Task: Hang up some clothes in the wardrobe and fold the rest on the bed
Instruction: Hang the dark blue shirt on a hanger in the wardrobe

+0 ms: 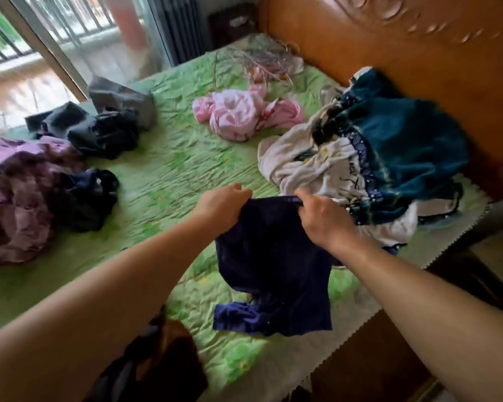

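A dark navy garment (pixel 273 268) hangs from both my hands above the green quilted bed (pixel 169 169). My left hand (pixel 224 204) grips its top left edge with curled fingers. My right hand (pixel 323 219) pinches the top right edge. The garment's lower end rests crumpled on the quilt. To the right lies a heap of teal, white and blue-patterned clothes (pixel 369 158).
A pink bundle (pixel 244 114) lies mid-bed, with loose hangers (pixel 259 59) behind it. Grey and black clothes (pixel 105 123), a purple heap (pixel 21 195) and a dark navy item (pixel 87 198) sit at the left. The wooden headboard (pixel 404 53) stands right. A dark garment (pixel 157 364) lies near me.
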The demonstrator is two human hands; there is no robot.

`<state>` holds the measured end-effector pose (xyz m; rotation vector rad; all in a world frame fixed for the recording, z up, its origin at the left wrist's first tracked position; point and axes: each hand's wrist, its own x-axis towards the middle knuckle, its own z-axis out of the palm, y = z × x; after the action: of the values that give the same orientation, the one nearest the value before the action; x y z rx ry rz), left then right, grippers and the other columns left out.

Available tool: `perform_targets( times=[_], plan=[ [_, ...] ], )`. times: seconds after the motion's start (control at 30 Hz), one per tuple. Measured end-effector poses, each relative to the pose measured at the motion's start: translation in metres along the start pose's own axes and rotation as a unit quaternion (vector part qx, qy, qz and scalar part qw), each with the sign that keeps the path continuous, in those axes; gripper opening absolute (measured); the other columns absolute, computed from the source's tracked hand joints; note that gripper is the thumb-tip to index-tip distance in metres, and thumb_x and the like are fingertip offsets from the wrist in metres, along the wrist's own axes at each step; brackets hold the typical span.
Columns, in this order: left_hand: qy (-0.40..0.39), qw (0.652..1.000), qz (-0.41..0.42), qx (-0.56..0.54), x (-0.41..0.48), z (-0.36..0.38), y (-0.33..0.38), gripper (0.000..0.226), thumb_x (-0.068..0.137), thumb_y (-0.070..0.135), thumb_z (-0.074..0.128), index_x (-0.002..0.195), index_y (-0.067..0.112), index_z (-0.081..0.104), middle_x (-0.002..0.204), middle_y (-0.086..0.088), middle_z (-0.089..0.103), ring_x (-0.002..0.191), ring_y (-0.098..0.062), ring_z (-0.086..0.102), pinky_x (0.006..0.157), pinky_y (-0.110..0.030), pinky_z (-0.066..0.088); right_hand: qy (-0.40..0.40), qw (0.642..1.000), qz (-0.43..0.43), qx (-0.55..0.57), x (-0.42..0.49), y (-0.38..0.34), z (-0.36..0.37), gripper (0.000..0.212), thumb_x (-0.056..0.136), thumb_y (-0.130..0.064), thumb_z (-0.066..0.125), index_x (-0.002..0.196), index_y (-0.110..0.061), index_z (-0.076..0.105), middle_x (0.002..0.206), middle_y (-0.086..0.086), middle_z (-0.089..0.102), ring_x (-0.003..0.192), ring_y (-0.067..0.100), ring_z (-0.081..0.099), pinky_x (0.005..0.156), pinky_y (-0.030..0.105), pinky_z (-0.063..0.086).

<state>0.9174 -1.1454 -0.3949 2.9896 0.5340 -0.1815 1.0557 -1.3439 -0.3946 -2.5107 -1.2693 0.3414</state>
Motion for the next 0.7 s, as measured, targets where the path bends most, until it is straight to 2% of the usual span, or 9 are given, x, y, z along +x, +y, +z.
perform_targets(
  times=[0.1, 0.17, 0.27, 0.4, 0.47, 0.57, 0.7],
  plan=[
    [0.065, 0.998, -0.027, 0.004, -0.001, -0.049, -0.007, 0.022, 0.086, 0.015, 0.055, 0.105, 0.026, 0.057, 0.103, -0.001, 0.058, 0.085, -0.033, 0.064, 0.054, -0.033, 0.041, 0.054, 0.998, -0.036, -0.027, -0.001, -0.017, -0.069, 0.020, 0.099, -0.018, 0.038, 0.118, -0.017, 0.044, 0.093, 0.016, 0.065, 0.082, 0.041, 0.062, 0.063, 0.043, 0.045],
    [0.103, 0.994, -0.042, -0.011, -0.002, -0.079, -0.012, 0.019, 0.086, 0.017, 0.056, 0.102, 0.026, 0.058, 0.102, 0.000, 0.059, 0.085, -0.032, 0.064, 0.055, -0.032, 0.039, 0.096, 0.993, -0.044, -0.054, -0.004, -0.026, -0.107, 0.026, 0.099, -0.018, 0.038, 0.124, -0.017, 0.044, 0.094, 0.018, 0.067, 0.083, 0.042, 0.064, 0.063, 0.043, 0.043],
    [0.141, 0.988, -0.063, -0.030, -0.008, -0.118, -0.017, 0.021, 0.084, 0.016, 0.058, 0.102, 0.026, 0.061, 0.102, -0.001, 0.065, 0.092, -0.032, 0.066, 0.061, -0.036, 0.049, 0.160, 0.984, -0.018, -0.083, -0.012, -0.032, -0.160, 0.036, 0.102, -0.020, 0.037, 0.137, -0.019, 0.045, 0.098, 0.022, 0.068, 0.087, 0.044, 0.063, 0.064, 0.042, 0.039],
    [0.178, 0.980, -0.055, -0.067, -0.010, -0.160, -0.020, 0.018, 0.081, 0.012, 0.058, 0.095, 0.023, 0.061, 0.101, -0.004, 0.063, 0.093, -0.032, 0.064, 0.068, -0.041, 0.053, 0.237, 0.964, -0.006, -0.118, -0.026, -0.027, -0.222, 0.044, 0.103, -0.019, 0.034, 0.145, -0.025, 0.044, 0.094, 0.019, 0.070, 0.083, 0.039, 0.066, 0.065, 0.041, 0.047],
    [0.195, 0.977, -0.048, -0.074, -0.009, -0.181, -0.018, 0.024, 0.082, 0.013, 0.056, 0.101, 0.027, 0.062, 0.105, -0.001, 0.061, 0.096, -0.030, 0.063, 0.072, -0.044, 0.055, 0.252, 0.954, 0.005, -0.160, -0.032, -0.024, -0.249, 0.045, 0.101, -0.016, 0.035, 0.143, -0.028, 0.047, 0.097, 0.016, 0.072, 0.085, 0.037, 0.068, 0.068, 0.038, 0.051],
    [0.219, 0.969, -0.032, -0.115, -0.007, -0.210, -0.014, 0.032, 0.084, 0.010, 0.055, 0.109, 0.030, 0.063, 0.109, -0.002, 0.058, 0.097, -0.029, 0.060, 0.078, -0.046, 0.054, 0.280, 0.935, 0.032, -0.213, -0.046, -0.028, -0.284, 0.041, 0.096, -0.010, 0.039, 0.131, -0.022, 0.056, 0.101, 0.015, 0.072, 0.089, 0.037, 0.069, 0.073, 0.040, 0.055],
    [0.250, 0.962, -0.027, -0.108, -0.010, -0.239, -0.015, 0.028, 0.085, 0.007, 0.056, 0.104, 0.025, 0.066, 0.102, -0.003, 0.063, 0.096, -0.028, 0.062, 0.069, -0.034, 0.043, 0.294, 0.912, 0.109, -0.265, -0.069, -0.028, -0.317, 0.020, 0.087, -0.003, 0.051, 0.104, -0.007, 0.062, 0.099, 0.011, 0.061, 0.087, 0.034, 0.063, 0.063, 0.032, 0.041]
  ],
)
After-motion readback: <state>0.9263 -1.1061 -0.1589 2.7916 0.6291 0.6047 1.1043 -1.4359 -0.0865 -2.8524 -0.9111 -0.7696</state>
